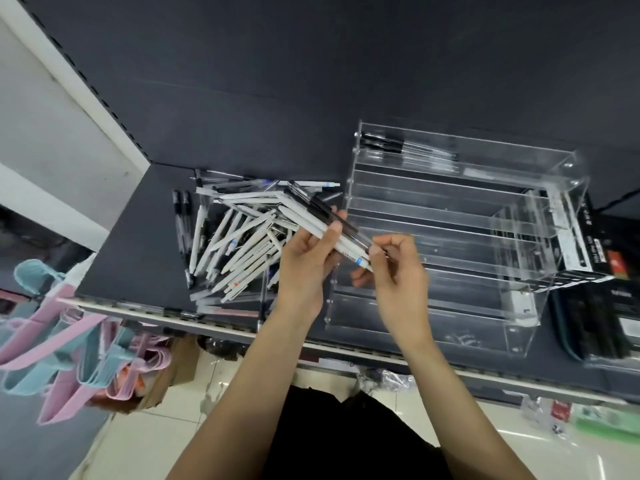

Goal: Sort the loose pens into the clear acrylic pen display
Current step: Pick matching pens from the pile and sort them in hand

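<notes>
Head cam: left hand point(306, 259) grips slim white pens point(313, 220) slanting down-right; right hand point(394, 268) fingertips pinch their tips.

White pens point(235, 244) beside clear display point(450, 237)

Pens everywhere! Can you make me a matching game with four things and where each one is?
Things:
1. bundle of white and black pens
2. pile of loose white pens
3. clear acrylic pen display
4. pink and blue plastic hangers

Places:
A. hanging below the shelf's front edge, at the left
B. gripped in the left hand, its tips pinched by the right hand
C. standing on the dark shelf, right of the hands
D. lying on the dark shelf, left of the hands

Pairs: 1-B, 2-D, 3-C, 4-A
</notes>
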Available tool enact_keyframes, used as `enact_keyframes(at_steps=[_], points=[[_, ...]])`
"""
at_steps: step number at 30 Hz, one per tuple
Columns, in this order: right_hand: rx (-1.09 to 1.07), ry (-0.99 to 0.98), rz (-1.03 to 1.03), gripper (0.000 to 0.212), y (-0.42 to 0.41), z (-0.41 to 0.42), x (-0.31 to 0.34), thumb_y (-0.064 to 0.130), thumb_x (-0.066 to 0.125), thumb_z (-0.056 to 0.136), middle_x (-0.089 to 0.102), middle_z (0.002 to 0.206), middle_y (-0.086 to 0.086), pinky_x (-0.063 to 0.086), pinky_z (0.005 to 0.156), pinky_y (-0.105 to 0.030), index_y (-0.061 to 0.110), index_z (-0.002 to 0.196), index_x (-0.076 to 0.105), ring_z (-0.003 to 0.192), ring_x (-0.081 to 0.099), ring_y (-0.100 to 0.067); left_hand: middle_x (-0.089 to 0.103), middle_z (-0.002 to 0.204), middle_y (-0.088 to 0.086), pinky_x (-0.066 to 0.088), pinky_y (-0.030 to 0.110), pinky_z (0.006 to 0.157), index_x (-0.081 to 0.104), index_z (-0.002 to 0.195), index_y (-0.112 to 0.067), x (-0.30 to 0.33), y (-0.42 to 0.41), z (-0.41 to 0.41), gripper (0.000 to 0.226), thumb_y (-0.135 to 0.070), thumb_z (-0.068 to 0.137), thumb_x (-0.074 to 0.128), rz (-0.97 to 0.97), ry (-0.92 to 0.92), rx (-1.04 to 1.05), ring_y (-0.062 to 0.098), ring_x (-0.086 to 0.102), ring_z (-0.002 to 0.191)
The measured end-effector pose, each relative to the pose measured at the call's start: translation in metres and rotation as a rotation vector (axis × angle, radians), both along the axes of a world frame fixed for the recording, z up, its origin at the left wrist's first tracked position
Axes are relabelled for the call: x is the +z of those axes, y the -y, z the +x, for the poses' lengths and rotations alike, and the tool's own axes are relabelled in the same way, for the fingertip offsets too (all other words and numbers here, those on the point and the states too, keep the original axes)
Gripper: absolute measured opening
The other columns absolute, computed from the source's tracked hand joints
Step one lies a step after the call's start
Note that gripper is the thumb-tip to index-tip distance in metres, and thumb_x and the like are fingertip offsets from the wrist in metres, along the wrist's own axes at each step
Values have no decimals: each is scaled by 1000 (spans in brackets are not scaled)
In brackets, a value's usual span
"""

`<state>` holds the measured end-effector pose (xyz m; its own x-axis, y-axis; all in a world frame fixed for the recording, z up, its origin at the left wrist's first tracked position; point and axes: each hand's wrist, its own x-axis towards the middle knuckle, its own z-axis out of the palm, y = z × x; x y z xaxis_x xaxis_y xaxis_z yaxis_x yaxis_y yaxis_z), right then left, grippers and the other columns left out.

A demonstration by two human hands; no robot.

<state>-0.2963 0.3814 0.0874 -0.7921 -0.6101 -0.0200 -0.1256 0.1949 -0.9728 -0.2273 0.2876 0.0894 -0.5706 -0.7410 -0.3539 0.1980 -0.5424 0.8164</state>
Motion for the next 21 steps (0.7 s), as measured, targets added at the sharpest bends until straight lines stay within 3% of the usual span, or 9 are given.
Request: enact_keyframes(at_steps=[4,7,9,13,15,18,21], points=[[129,-16,93,18,-39,-39,6,10,50,96,66,82,10,58,67,-32,28,93,47,69,68,-10,74,85,-3,56,23,70,68,92,-10,5,-36,-32,12,-4,91,58,-32,66,42,8,68,79],[213,-272,204,9,-59,-73,12,14,57,92,65,89,9,56,68,-29,21,97,54,76,65,-5,74,85,-2,57,27,76,69,92,-12,10,-58,-52,13,-5,91,57,-44,75,82,11,68,79],[252,-438,211,12,-64,-92,19,23,60,89,65,96,8,55,68,-31,20,101,57,82,64,-8,74,84,-2,56,24,71,69,89,-14,14,-69,-62,14,-5,91,58,-47,68,117,10,68,77],[356,-519,115,11,-62,-116,33,20,69,84,64,88,13,48,70,-16,20,95,66,77,60,-2,68,63,-8,53,18,64,68,62,-24,25,-81,-74,35,-6,91,58,-78,62,167,4,66,67],[402,-476,90,10,-59,-126,38,16,71,83,66,82,12,45,68,-8,18,92,69,72,60,0,68,64,-7,53,19,66,68,70,-22,28,-82,-78,27,-7,90,59,-93,59,197,5,67,68],[367,-457,57,10,-56,-145,46,17,69,84,69,84,11,46,70,-10,19,93,72,74,62,-1,73,86,0,54,21,73,66,98,-10,29,-77,-78,11,-9,91,58,-61,27,253,9,69,84],[249,-619,34,12,-48,-177,60,20,69,84,70,87,7,48,73,-14,18,95,72,74,62,-4,70,94,7,54,20,72,66,99,-7,29,-67,-71,11,-9,91,58,-41,0,289,11,67,87]])
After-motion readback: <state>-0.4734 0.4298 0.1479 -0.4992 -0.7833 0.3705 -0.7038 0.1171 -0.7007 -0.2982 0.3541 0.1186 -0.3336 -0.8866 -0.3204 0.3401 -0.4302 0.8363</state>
